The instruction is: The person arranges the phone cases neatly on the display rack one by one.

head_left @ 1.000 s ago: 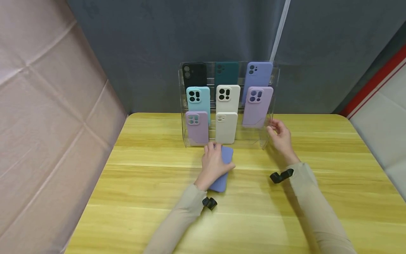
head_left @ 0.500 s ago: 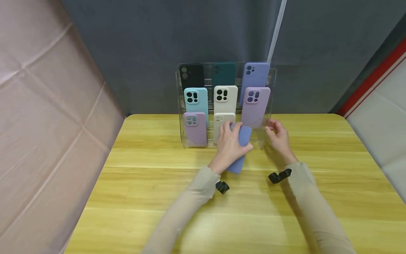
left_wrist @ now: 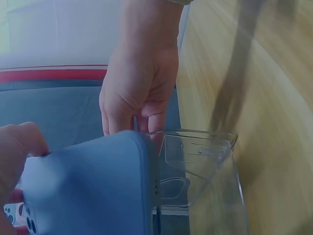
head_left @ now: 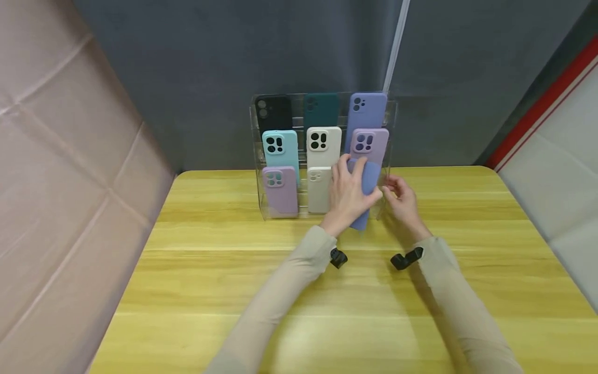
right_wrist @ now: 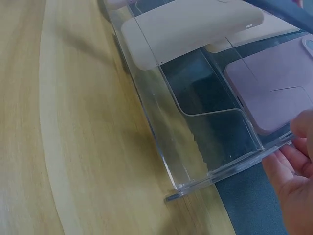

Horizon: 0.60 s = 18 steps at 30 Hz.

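Note:
My left hand [head_left: 347, 195] grips a periwinkle phone case [head_left: 370, 177], tilted and raised in front of the lower right slot of a clear acrylic display stand [right_wrist: 210, 177]. The case's camera cutouts show under my fingers in the left wrist view. At the stand's right side, my right hand [head_left: 404, 203] pinches the clear side panel between thumb and fingers. Directly above that slot is a lilac case [head_left: 376, 139], partly covered by the held one. To its left, a white case [head_left: 318, 200] stands in the bottom row, partly behind my left hand.
More cases fill the stand: black [head_left: 275, 117], teal [head_left: 322, 110] and another periwinkle case [head_left: 371, 111] on top, light blue [head_left: 285, 156] and white [head_left: 327, 150] in the middle, lilac [head_left: 282, 197] lower left. The wooden table [head_left: 196, 280] meets a grey curtain [head_left: 210, 78] behind.
My left hand has lifted the periwinkle case from the table and carried it right and up to the stand's lower right. My right hand stays at the stand's side.

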### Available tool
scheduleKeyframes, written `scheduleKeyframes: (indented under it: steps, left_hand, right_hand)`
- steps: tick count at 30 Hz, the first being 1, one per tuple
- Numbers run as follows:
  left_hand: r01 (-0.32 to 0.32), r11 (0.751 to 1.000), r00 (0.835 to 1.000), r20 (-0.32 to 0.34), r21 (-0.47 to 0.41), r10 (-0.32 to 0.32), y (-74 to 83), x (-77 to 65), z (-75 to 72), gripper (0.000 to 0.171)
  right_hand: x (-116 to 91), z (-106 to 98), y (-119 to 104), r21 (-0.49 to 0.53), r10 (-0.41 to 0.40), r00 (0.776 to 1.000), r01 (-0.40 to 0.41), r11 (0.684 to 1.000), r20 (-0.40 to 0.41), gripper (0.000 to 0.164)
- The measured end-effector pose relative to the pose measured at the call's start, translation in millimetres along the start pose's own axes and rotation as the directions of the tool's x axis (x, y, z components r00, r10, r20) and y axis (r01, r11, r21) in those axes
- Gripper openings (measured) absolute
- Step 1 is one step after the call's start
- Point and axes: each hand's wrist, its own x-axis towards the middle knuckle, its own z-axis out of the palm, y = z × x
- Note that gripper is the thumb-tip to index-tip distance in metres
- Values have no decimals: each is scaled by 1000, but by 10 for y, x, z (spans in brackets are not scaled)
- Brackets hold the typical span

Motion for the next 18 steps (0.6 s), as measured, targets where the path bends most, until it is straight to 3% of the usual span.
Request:
scheduleKeyframes:
  steps: [7, 12, 18]
  left_hand:
    - [-49, 999, 990, -132, 6, 50, 50, 147, 123, 61]
    - [-98, 995, 958, -267, 33, 103, 51, 219, 212, 62]
    - [-50, 998, 924, -376, 45, 64, 52, 272, 357, 59]
  right_hand:
    - [-12, -10, 10, 3, 19, 1000, -19, 1000, 14, 29]
    - [-21, -7, 11, 4, 34, 999, -34, 999, 18, 27]
    - [-22, -21, -34, -2, 105, 994, -105, 994, 19, 30]
